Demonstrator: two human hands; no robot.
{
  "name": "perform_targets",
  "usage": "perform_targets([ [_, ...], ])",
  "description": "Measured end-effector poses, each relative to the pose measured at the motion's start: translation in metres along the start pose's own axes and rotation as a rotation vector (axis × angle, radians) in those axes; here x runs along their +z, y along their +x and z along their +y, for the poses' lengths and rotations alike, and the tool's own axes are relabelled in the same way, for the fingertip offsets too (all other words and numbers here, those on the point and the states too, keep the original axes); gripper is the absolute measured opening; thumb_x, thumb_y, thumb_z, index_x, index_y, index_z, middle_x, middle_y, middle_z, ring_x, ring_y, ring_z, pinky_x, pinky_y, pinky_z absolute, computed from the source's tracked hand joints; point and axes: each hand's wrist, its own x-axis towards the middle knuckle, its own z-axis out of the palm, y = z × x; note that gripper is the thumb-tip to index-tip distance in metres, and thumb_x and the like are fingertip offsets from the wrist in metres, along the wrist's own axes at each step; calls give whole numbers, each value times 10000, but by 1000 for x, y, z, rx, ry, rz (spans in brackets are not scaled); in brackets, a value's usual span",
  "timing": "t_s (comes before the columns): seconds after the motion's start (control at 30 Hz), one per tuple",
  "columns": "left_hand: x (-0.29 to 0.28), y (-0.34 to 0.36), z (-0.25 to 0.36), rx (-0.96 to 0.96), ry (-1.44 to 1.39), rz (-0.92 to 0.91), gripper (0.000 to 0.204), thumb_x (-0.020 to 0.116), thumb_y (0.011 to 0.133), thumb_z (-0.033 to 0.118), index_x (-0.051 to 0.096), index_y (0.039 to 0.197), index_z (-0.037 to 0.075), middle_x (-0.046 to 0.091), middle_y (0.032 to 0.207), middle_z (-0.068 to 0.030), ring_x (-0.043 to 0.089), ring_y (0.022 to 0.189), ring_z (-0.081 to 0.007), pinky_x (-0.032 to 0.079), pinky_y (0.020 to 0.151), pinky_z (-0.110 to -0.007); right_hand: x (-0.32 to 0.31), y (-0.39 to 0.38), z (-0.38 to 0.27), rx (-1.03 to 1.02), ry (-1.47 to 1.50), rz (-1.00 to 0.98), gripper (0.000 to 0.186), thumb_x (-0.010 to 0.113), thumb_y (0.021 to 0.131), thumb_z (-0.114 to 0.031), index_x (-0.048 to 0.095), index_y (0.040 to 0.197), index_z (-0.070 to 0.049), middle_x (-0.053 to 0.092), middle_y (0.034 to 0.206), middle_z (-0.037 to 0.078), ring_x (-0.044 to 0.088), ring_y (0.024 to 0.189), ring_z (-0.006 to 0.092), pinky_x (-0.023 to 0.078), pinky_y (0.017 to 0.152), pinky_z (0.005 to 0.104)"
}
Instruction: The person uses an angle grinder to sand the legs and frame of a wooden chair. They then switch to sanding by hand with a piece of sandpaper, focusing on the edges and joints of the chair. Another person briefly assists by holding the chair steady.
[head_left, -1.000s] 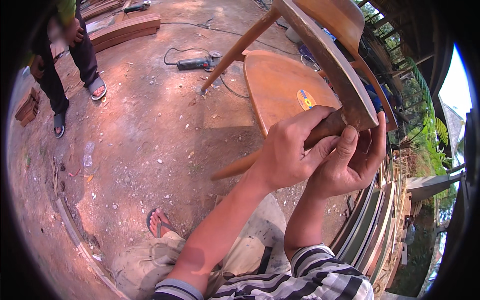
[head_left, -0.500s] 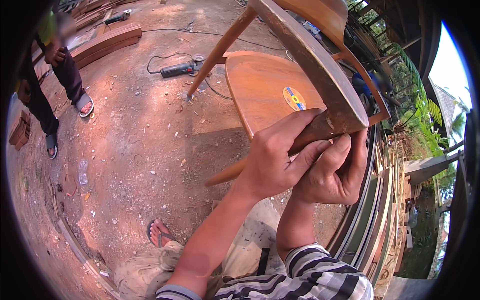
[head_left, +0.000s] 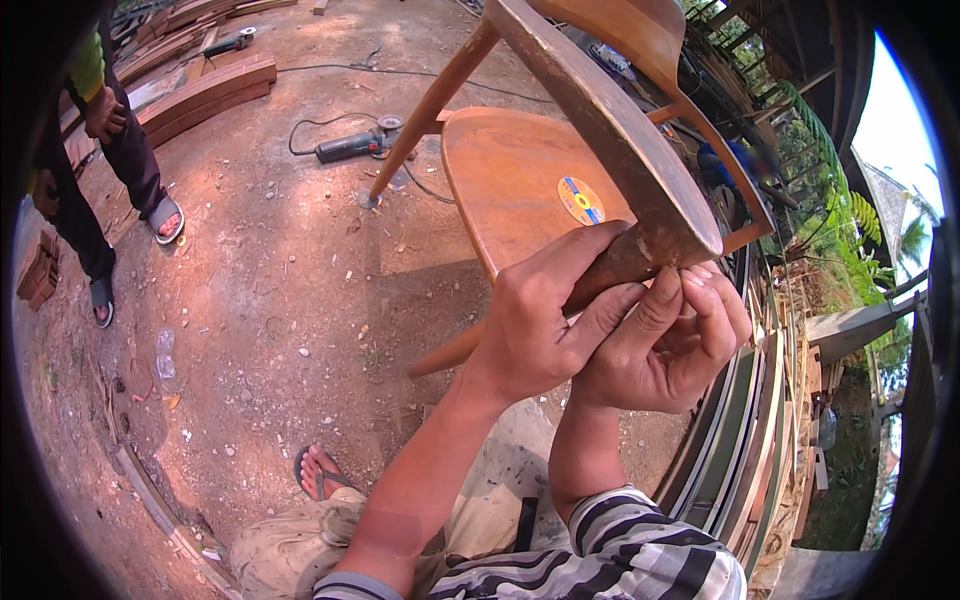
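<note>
A brown wooden armchair (head_left: 505,165) stands tilted in front of me, its worn, darker armrest (head_left: 625,130) running close to the camera. My left hand (head_left: 540,320) wraps around the chair leg (head_left: 600,283) just below the front end of that armrest. Right beside it, my right hand (head_left: 665,350) has thumb and fingertips pinched together against the underside of the armrest's end. Whatever lies between those fingertips is too small or hidden to make out. A round disc (head_left: 581,201) with a blue and yellow label lies on the chair seat.
An angle grinder (head_left: 350,146) with its cord rests on the dirt ground behind the chair, and another grinder (head_left: 232,42) lies by stacked timber (head_left: 205,100). A person (head_left: 110,150) in sandals stands at the left. Long boards (head_left: 735,430) lie along my right.
My right hand has turned, its fingers shifting right and curling more openly while the tips stay at the armrest's end. The left hand keeps its grip; the view has shifted slightly.
</note>
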Motion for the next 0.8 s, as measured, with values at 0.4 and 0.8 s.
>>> perform_targets([
  [0.4,-2,0,7,-21,43,-10,385,728,962,200,631,1234,-54,711,1028,-240,747,929,-363,578,788,-398,8,12,6,268,301,58,258,642,1045,-228,503,1076,-13,494,1036,88,542,981,177,466,887,321],
  [0.8,1,-5,5,-91,-1,-22,420,717,990,217,605,1281,-65,728,1037,-147,698,937,-186,556,808,-312,4,11,6,231,320,3,173,647,1028,-116,521,1071,-6,504,1099,123,549,928,138,488,815,272],
])
